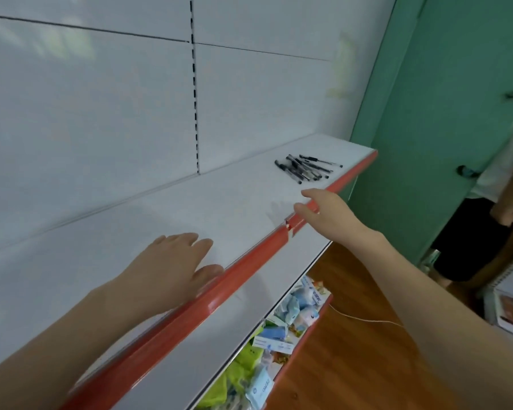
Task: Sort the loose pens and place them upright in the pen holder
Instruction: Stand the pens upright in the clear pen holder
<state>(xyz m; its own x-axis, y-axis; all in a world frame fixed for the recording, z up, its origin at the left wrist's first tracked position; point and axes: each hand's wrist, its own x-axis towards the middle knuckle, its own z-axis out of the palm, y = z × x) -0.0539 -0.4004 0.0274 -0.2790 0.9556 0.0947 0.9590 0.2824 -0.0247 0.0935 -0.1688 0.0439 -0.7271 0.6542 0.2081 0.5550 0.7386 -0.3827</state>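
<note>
Pens lie loose in a small dark heap on the white shelf, toward one o'clock in the view, just inside the red edge. None is picked up yet, and no holder is in view, so by my reading the whole job is left. At four o'clock from the heap the right hand is near, fingers spread, empty, reaching over the edge. The left hand lies flat and empty at seven o'clock, well apart. Packets fill the lower shelf; their writing is too blurred to read.
</note>
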